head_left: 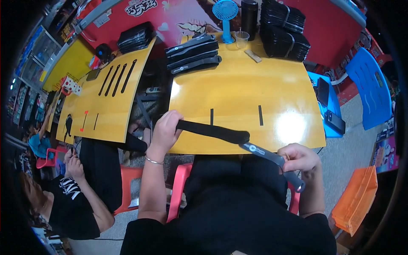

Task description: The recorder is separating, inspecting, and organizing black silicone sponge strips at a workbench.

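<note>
A long black fabric strap (212,131) stretches between my hands over the near edge of the yellow table. My left hand (166,129) pinches one end of it. Closed on the grey part of the strap, which has a pale printed mark, is my right hand (299,159); the rounded tip hangs below those fingers. Two short dark strips, a left one (212,117) and a right one (261,115), lie on the tabletop beyond the strap. Farther back sits a stack of similar black straps (192,53).
A blue fan (225,19), a clear cup (242,39), a dark bottle (249,19) and bundled black packs (285,32) line the table's back. Right of it are a blue stool (333,129) holding phones and an orange crate (355,199). A co-worker (68,204) sits left.
</note>
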### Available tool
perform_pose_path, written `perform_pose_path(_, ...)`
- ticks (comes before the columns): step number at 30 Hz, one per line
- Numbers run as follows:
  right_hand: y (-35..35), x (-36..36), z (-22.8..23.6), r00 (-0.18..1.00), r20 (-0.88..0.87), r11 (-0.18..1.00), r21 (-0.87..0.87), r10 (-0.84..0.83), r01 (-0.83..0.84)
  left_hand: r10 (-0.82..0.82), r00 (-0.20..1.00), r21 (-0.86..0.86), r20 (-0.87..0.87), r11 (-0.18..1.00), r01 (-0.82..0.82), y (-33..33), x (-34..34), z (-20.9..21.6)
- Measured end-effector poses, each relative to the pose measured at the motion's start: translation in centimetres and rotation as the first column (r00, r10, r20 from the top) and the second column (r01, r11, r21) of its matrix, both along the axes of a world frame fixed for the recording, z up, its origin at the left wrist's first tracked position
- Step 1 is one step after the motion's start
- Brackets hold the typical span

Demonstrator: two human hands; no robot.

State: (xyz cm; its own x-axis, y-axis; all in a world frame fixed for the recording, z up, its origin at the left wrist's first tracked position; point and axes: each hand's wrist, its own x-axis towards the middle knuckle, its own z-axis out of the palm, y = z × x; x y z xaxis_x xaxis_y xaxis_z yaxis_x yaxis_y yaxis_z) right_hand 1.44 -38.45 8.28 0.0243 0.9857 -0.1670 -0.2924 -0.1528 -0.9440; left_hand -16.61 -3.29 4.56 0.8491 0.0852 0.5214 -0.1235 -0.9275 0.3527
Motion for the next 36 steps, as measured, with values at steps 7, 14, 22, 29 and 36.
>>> perform_pose_path(7,-2.9,4.8,0.2,0.821,0.485,0.637,0.538,0.303,-0.553,0.235,0.927,0.028,0.293,0.967,-0.254,2.9,-1.1,1.2)
perform_pose_path(14,-1.0,0.8,2.3,0.552,0.295,0.624,0.293,-0.78,0.725,0.449,0.793,-0.911,0.412,0.194,0.363,-1.2,0.1,-0.1)
perform_pose_path(22,10.0,-3.2,0.2,0.573,0.045,0.553,0.333,-0.818,0.764,0.017,0.911,-0.911,0.413,0.0,0.413,-12.9,4.0,-1.1)
perform_pose_path(29,9.8,-3.1,-1.6,0.6,-0.094,0.584,0.153,-0.795,0.798,0.132,0.941,-0.949,0.312,0.093,0.302,-12.1,4.1,-0.9)
perform_pose_path(36,7.2,-0.8,-2.9,0.588,-0.16,0.585,0.07,-0.793,0.808,0.148,0.952,-0.949,0.267,0.213,0.233,-9.2,3.3,-0.7)
